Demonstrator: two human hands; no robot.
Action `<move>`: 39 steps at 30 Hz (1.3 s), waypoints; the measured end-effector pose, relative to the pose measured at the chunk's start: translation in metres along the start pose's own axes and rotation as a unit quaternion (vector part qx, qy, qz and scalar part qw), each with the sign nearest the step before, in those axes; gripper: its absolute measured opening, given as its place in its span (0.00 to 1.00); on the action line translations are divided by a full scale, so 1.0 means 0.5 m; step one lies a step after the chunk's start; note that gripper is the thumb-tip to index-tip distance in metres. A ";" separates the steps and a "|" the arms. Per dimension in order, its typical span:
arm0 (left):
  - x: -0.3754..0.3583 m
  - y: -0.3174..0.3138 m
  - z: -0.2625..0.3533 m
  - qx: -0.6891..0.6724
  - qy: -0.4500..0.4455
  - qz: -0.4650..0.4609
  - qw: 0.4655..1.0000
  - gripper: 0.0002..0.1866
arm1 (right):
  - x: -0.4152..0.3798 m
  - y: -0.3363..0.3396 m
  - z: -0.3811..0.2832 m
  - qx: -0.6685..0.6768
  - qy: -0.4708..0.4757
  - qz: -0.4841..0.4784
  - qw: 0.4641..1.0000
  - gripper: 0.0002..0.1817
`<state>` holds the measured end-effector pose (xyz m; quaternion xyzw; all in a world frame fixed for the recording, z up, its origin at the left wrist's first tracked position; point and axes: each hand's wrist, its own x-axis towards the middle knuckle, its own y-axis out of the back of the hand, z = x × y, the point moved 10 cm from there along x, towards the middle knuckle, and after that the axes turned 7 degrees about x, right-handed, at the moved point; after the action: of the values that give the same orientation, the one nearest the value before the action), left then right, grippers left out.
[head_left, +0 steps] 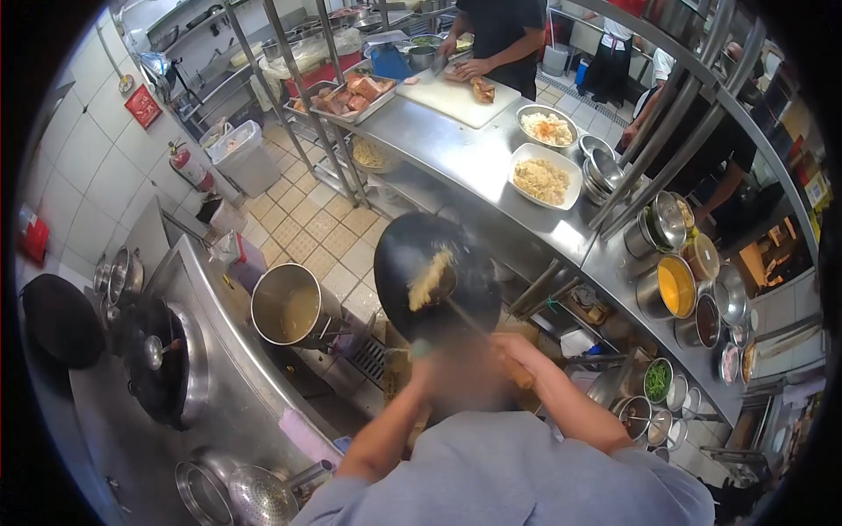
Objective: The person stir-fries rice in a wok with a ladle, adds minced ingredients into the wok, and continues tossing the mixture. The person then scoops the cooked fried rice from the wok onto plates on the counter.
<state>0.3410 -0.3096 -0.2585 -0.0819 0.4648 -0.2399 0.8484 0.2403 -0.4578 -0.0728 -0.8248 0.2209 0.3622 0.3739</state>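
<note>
A black wok (395, 263) is tilted in front of me over the floor. My left hand (423, 373) is at its near edge, gripping it, with a bit of greenish cloth there; a blur covers part of the hand. My right hand (517, 351) is closed round the handle of a ladle (469, 317), whose wooden end sticks out below the fingers. Fried rice (430, 279) lies in the ladle's bowl and against the wok. On the steel counter beyond stand a white square bowl of fried rice (545, 178) and a metal bowl of rice (545, 129).
To my left is a stove (237, 368) with another dark wok (153, 355) and strainers (261, 495). A tall stockpot (294, 307) stands beside it. Across the counter (438, 145), a co-worker's hands (474, 68) cut meat on a white board. Sauce pots (675, 285) line the right.
</note>
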 end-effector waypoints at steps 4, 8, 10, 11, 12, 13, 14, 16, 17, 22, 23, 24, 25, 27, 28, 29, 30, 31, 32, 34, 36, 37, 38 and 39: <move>-0.133 -0.118 0.060 -0.117 0.213 0.023 0.970 0.07 | -0.030 0.029 0.079 0.193 -0.140 -0.136 0.962 0.09; -0.082 -0.028 -0.104 -0.099 0.222 -0.012 0.970 0.06 | -0.141 0.087 0.099 0.313 -0.172 -0.092 0.929 0.10; -0.107 -0.031 -0.105 -0.098 0.245 -0.029 0.964 0.06 | -0.212 0.082 0.030 0.307 -0.107 -0.086 0.942 0.11; -0.115 -0.031 -0.101 -0.079 0.242 -0.047 0.966 0.04 | -0.245 0.081 -0.016 0.273 -0.065 -0.088 0.956 0.10; -0.117 -0.027 -0.097 -0.063 0.237 -0.065 0.967 0.04 | -0.273 0.080 -0.062 0.234 -0.031 -0.096 0.967 0.11; -0.119 -0.023 -0.098 -0.051 0.231 -0.089 0.967 0.06 | -0.314 0.071 -0.112 0.190 0.009 -0.067 0.979 0.10; -0.122 -0.015 -0.099 -0.046 0.234 -0.091 0.967 0.06 | -0.343 0.081 -0.157 0.122 0.062 0.000 0.991 0.10; -0.133 -0.004 -0.095 -0.030 0.220 -0.085 0.971 0.09 | -0.372 0.064 -0.231 0.003 0.149 -0.015 0.989 0.12; -0.140 -0.004 -0.093 -0.030 0.221 -0.087 0.971 0.09 | -0.378 0.067 -0.258 -0.073 0.194 0.033 0.978 0.17; -0.171 -0.014 -0.039 -0.033 0.181 -0.064 0.981 0.12 | -0.307 0.107 -0.320 -0.391 0.424 0.295 0.762 0.35; -0.164 -0.019 -0.033 -0.035 0.176 -0.066 0.981 0.12 | -0.275 0.101 -0.314 -0.309 0.383 0.296 0.819 0.36; -0.160 -0.011 -0.036 -0.058 0.193 -0.040 0.979 0.12 | -0.211 0.141 -0.298 -0.254 0.358 0.318 0.840 0.29; -0.161 -0.003 -0.045 -0.082 0.211 -0.012 0.974 0.12 | -0.119 0.224 -0.305 -0.393 0.441 0.388 0.708 0.18; -0.167 -0.005 -0.042 -0.107 0.216 0.002 0.971 0.12 | -0.082 0.268 -0.316 -0.388 0.419 0.421 0.705 0.15; -0.164 -0.005 -0.036 -0.132 0.216 0.016 0.967 0.11 | -0.083 0.281 -0.327 -0.380 0.400 0.452 0.701 0.14; -0.163 -0.009 -0.028 -0.141 0.202 -0.009 0.969 0.10 | -0.081 0.281 -0.319 -0.380 0.398 0.452 0.702 0.14; -0.165 -0.006 -0.028 -0.141 0.204 -0.007 0.969 0.10 | -0.092 0.276 -0.313 -0.362 0.432 0.452 0.692 0.15; -0.167 -0.007 -0.015 -0.140 0.192 0.005 0.971 0.10 | -0.103 0.267 -0.308 -0.345 0.466 0.449 0.680 0.16; -0.169 -0.007 -0.003 -0.138 0.181 0.019 0.973 0.09 | -0.100 0.260 -0.286 -0.347 0.464 0.447 0.681 0.16; -0.150 -0.008 0.016 -0.143 0.167 0.034 0.975 0.08 | -0.079 0.229 -0.207 -0.309 0.472 0.365 0.741 0.17; -0.110 -0.021 0.043 -0.163 0.153 0.033 0.974 0.06 | -0.028 0.196 -0.058 -0.202 0.272 0.228 0.913 0.20; -0.081 -0.031 0.054 -0.180 0.154 0.022 0.971 0.05 | -0.019 0.181 -0.008 -0.277 0.317 0.205 0.884 0.22; -0.054 -0.049 0.066 -0.206 0.159 0.007 0.966 0.05 | -0.010 0.168 0.030 -0.349 0.357 0.176 0.848 0.24; -0.016 -0.061 0.075 -0.235 0.162 -0.005 0.958 0.05 | -0.007 0.164 0.043 -0.355 0.348 0.163 0.852 0.24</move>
<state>0.3584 -0.3354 -0.2208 -0.2416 0.6392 -0.1381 0.7169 0.1766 -0.4918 -0.1177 -0.9256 0.3244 0.1609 -0.1105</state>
